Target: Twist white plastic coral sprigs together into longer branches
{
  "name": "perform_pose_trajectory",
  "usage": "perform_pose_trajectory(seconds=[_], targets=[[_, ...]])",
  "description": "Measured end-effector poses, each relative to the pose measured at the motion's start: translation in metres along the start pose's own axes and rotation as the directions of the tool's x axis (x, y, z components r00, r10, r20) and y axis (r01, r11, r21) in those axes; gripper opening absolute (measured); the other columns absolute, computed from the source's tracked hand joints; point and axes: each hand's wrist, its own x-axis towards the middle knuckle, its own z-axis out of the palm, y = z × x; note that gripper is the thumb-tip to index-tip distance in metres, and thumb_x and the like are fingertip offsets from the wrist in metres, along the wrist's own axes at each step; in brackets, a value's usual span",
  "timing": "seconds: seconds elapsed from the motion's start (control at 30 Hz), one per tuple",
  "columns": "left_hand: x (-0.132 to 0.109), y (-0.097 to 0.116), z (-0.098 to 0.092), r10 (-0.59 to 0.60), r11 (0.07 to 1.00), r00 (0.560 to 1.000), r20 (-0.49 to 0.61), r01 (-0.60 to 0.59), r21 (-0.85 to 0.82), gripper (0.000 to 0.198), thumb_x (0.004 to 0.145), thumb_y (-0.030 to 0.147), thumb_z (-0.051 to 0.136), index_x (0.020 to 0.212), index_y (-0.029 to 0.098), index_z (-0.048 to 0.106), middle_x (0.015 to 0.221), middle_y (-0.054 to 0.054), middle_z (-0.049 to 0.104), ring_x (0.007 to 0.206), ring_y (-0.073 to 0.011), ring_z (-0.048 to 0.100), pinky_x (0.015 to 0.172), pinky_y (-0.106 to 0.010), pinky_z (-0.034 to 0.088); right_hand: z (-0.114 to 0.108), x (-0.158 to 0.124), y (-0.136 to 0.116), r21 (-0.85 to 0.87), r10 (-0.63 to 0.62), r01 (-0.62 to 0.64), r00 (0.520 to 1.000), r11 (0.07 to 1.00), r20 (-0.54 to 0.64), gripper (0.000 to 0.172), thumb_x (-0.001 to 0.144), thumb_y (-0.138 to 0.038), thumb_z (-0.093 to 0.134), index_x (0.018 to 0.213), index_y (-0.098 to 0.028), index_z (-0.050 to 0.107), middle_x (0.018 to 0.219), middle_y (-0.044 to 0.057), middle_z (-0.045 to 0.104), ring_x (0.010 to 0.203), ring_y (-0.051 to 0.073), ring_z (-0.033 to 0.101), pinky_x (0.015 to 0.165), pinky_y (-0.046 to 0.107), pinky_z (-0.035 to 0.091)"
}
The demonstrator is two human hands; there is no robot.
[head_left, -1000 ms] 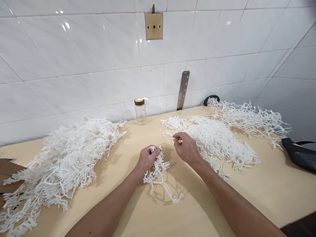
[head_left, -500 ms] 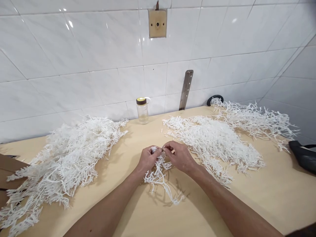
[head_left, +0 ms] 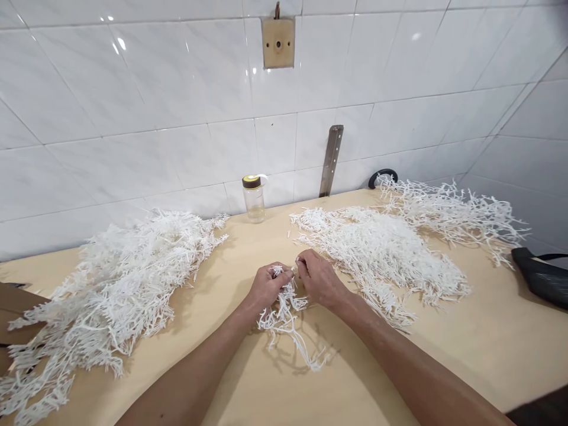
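Now the left hand pinches a white, coral-like branching sprig over the pale wood-toned counter; the right hand curls its fingers just beside it, whether pinching anything I can't tell.

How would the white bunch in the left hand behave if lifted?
The white bunch is probably light, its stems being thin. It may flex, since stems curve away from the left hand. Its branching tips would likely snag.

matt plastic-looking sprigs, smooth tabletop, glossy wall tiles, clear plastic bottle, dull metal strip
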Motion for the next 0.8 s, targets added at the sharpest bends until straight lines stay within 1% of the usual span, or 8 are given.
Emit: perform_pose_trajectory(seconds=[0.07,0.13,0.27,0.37,0.5,0.6,0.7,0.8], targets=[[-0.002,0.002,0.001,0.007,1.000,1.000,0.019,-0.008,0.004,0.036,0.065,0.046,0.079,0.075,0.015,0.064,0.054,0.004,0.048,0.047,-0.0078,0.042,0.047,-0.021,0.034,-0.002,0.003,0.009,-0.050,0.044,-0.048,0.996,0.998,-0.080,0.015,0.090,-0.017,0.039,0.082,-0.019,0.052,0.079,0.007,0.060,0.070,0.020,0.054,0.066,0.032,0.041],[-0.005,0.004,0.002,0.013,1.000,1.000,0.003,-0.013,0.007,0.039,0.065,0.049,0.078,0.077,0.014,0.065,0.055,0.003,0.051,0.047,-0.0076,0.043,0.045,-0.020,0.033,-0.008,0.006,0.020,-0.066,0.091,-0.104,0.981,0.992,-0.172,0.013,0.089,-0.018,0.041,0.084,-0.019,0.053,0.078,0.007,0.060,0.072,0.021,0.055,0.068,0.033,0.042],[-0.008,0.010,0.003,-0.027,0.998,0.999,-0.021,0.026,-0.058,0.044,0.063,0.050,0.080,0.084,0.015,0.066,0.055,0.004,0.052,0.043,-0.0070,0.042,0.041,-0.020,0.032,-0.021,0.012,0.035,-0.067,0.144,-0.177,0.928,0.982,-0.343,0.015,0.086,-0.019,0.045,0.095,-0.018,0.057,0.092,0.011,0.064,0.080,0.024,0.059,0.075,0.036,0.045],[-0.010,0.012,0.003,-0.055,0.989,0.998,-0.009,0.053,-0.141,0.044,0.061,0.046,0.082,0.087,0.015,0.065,0.056,0.004,0.052,0.042,-0.0067,0.043,0.041,-0.020,0.032,-0.025,0.013,0.035,-0.029,0.205,-0.233,0.902,0.972,-0.381,0.025,0.083,-0.020,0.048,0.106,-0.015,0.057,0.105,0.015,0.065,0.081,0.024,0.062,0.075,0.037,0.047],[-0.009,0.012,0.003,-0.075,0.979,0.997,-0.009,0.072,-0.190,0.044,0.060,0.043,0.083,0.089,0.016,0.065,0.059,0.003,0.057,0.044,-0.0081,0.048,0.041,-0.020,0.032,-0.022,0.010,0.016,0.112,0.235,-0.214,0.943,0.970,-0.234,0.018,0.085,-0.028,0.050,0.091,-0.018,0.064,0.085,0.007,0.070,0.064,0.018,0.061,0.065,0.030,0.047],[-0.007,0.012,0.003,-0.080,0.977,0.996,-0.026,0.073,-0.203,0.045,0.059,0.041,0.084,0.090,0.017,0.064,0.059,0.003,0.058,0.045,-0.0091,0.051,0.042,-0.020,0.032,-0.021,0.007,-0.003,0.177,0.222,-0.204,0.971,0.963,-0.089,0.022,0.087,-0.033,0.051,0.083,-0.019,0.067,0.076,0.003,0.070,0.059,0.015,0.059,0.061,0.027,0.045],[-0.006,0.012,0.003,-0.078,0.978,0.995,-0.064,0.064,-0.199,0.045,0.058,0.040,0.084,0.089,0.018,0.061,0.056,0.005,0.055,0.042,-0.0079,0.048,0.041,-0.019,0.031,-0.022,0.005,-0.016,0.235,0.185,-0.194,0.981,0.952,0.062,0.023,0.087,-0.036,0.054,0.084,-0.019,0.070,0.075,0.002,0.071,0.062,0.015,0.061,0.061,0.026,0.046],[-0.006,0.014,0.003,-0.086,0.984,0.992,-0.089,0.071,-0.162,0.046,0.057,0.041,0.084,0.089,0.018,0.059,0.053,0.007,0.053,0.038,-0.0059,0.043,0.040,-0.018,0.031,-0.022,0.004,-0.019,0.268,0.147,-0.176,0.981,0.947,0.124,0.021,0.086,-0.032,0.056,0.086,-0.018,0.072,0.078,0.002,0.073,0.067,0.015,0.064,0.062,0.025,0.047]])
